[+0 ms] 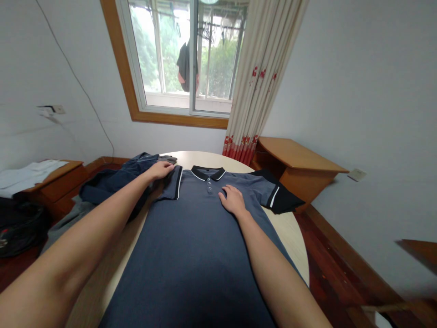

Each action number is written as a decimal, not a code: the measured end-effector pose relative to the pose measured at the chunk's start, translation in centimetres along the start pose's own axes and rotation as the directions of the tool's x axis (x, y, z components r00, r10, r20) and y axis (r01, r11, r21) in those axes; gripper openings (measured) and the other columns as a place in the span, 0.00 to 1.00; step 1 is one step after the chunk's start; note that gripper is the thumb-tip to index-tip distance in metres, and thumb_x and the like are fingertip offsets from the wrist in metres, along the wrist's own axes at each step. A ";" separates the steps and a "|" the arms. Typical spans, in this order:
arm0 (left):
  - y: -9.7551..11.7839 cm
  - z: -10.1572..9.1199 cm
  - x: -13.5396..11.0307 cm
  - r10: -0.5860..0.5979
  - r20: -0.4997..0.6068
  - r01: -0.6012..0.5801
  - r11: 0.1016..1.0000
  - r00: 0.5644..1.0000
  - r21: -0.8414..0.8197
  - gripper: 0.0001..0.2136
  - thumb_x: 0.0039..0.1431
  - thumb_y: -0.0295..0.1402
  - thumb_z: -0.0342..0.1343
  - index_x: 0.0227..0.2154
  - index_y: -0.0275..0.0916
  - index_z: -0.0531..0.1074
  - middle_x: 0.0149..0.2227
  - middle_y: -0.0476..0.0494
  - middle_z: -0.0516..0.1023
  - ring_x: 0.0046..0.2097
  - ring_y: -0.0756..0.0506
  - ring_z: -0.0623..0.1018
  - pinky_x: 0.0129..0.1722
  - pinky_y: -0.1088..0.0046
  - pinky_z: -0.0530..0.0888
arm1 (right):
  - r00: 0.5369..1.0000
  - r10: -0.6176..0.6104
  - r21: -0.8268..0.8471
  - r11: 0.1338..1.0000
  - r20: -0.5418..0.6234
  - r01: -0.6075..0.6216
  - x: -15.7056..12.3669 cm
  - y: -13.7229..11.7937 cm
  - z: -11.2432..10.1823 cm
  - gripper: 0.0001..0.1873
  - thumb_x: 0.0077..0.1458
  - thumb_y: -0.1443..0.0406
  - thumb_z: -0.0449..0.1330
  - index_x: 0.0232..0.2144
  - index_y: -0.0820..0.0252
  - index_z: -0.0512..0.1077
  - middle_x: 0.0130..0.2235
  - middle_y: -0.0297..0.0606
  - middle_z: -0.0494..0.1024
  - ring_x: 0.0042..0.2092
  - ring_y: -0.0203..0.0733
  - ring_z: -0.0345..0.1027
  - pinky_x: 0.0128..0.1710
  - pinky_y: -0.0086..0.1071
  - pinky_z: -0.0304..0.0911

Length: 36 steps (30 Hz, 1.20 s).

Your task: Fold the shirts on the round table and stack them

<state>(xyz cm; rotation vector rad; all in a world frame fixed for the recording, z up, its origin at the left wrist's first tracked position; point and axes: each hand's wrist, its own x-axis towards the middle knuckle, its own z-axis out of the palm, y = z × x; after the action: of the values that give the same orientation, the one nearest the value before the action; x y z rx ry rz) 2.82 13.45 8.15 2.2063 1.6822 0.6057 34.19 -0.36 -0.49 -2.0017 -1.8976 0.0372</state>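
A dark grey polo shirt (194,223) lies spread face up on a round, pale table (298,237), its black, white-edged collar (208,173) toward the window. The sleeve on the left side is folded inward over the shirt. At that fold is my left hand (162,170), its fingers closed on the sleeve cloth; the fingertips are partly hidden. My right hand (233,199) rests palm down on the chest, right of the buttons, fingers stretched out. On the right the other sleeve (268,191) reaches outward, with black cloth (287,199) at its end.
A heap of dark clothes (114,182) lies at the table's left edge. Beyond the table are a wooden desk (300,157), a curtain (259,77) and a window (218,59). At far left, a wooden cabinet (64,182) bears white cloth, near a black bag (23,228).
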 end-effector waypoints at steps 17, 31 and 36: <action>3.1 5.9 -7.2 0.037 0.079 -0.071 0.867 0.996 0.493 0.16 0.67 0.40 0.46 0.46 0.37 0.75 0.51 0.32 0.76 0.52 0.35 0.77 0.49 0.60 0.73 | 1.000 -0.001 -0.006 1.000 -0.005 0.001 0.1 0.1 0.2 0.23 0.65 0.57 0.52 0.57 0.61 0.71 0.63 0.47 0.68 0.65 0.48 0.58 0.65 0.41 0.50; 1.6 5.4 -6.6 -0.027 0.095 -0.004 0.949 0.995 0.315 0.16 0.55 0.30 0.55 0.47 0.36 0.76 0.50 0.33 0.80 0.53 0.36 0.78 0.50 0.67 0.73 | 1.000 -0.006 -0.015 1.000 0.003 0.006 0.0 0.1 0.1 0.23 0.66 0.57 0.52 0.58 0.62 0.70 0.64 0.48 0.67 0.65 0.47 0.58 0.65 0.41 0.50; -0.4 3.1 -4.6 -0.006 0.138 -0.006 0.996 0.990 0.084 0.14 0.58 0.35 0.50 0.39 0.39 0.80 0.40 0.43 0.83 0.43 0.42 0.81 0.42 0.73 0.75 | 1.000 -0.007 -0.008 1.000 0.002 0.007 0.0 0.1 0.3 0.24 0.66 0.57 0.52 0.58 0.63 0.70 0.64 0.49 0.67 0.65 0.48 0.58 0.66 0.41 0.49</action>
<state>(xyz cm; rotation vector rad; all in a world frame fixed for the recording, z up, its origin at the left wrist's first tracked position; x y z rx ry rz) 3.01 9.18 4.58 2.2495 1.6645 0.3785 34.25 -0.33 -0.79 -2.0013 -1.9090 0.0300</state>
